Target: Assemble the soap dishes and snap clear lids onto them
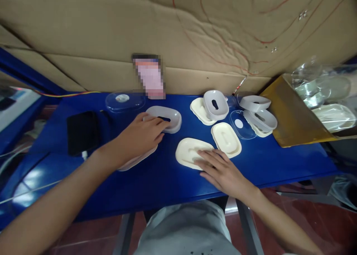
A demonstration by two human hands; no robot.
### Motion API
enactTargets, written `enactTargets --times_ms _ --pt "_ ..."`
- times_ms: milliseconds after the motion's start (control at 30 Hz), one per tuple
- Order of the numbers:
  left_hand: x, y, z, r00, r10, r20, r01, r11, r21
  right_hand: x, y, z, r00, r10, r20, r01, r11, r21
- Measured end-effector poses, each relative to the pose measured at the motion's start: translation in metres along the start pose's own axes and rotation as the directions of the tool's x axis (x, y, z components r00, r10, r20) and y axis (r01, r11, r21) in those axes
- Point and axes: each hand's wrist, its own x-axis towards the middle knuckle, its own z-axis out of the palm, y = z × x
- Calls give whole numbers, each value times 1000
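Both arms (pixel 69 188) extend: left hand (pixel 149 132) over grey dish (pixel 175 118), grip unclear; right hand (pixel 224 171) open on cream tray (pixel 185 151). Upper frame: cardboard (pixel 92 32) behind blue surface (pixel 139 190).

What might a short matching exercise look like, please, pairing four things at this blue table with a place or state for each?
Column one
1. Left hand
2. Right hand
3. Black device
4. Cardboard box

Column two
A. With a white plug at its near edge
B. Fingers over a cream piece
C. At the right end of the table
D. Fingers at a pale grey dish

Right pairs: 1-D, 2-B, 3-A, 4-C
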Motion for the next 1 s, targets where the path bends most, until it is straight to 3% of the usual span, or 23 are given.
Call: enactTargets --times_ms 67,167,300,367,500,633,733,900,1000 --pt "9 2 3 997 57 47 -58 998 32 -11 9 -3 998 36 -41 -34 998 49" --pt "20 23 3 992 110 60 -113 992 49 -23 21 -7 985 138 -101 -132 989 63" --pt "36 49 -1 994 88 62 -93 992 80 -31 32 -4 979 193 -73 -188 980 65" --pt "39 58 -5 995 103 9 -103 992 76 -33 35 0 972 224 -70 -218 972 85" --pt "26 87 -12 956 261 -135 -262 965 14 -37 34 4 950 261 -172 -242 962 126" --pt "2 116 -6 895 401 -198 -409 912 -5 -37 23 3 973 161 -167 -141 982 125" --pt "-9 115 5 876 440 -199 -454 890 -29 -35 15 5 984 139 -111 -126 986 112" --pt "-17 86 24 934 310 -176 -340 923 -179 -33 10 7 990 132 -55 -126 986 106" --pt "-17 79 34 937 299 -179 -331 924 -193 -29 15 -2 996 91 -21 -89 993 83"
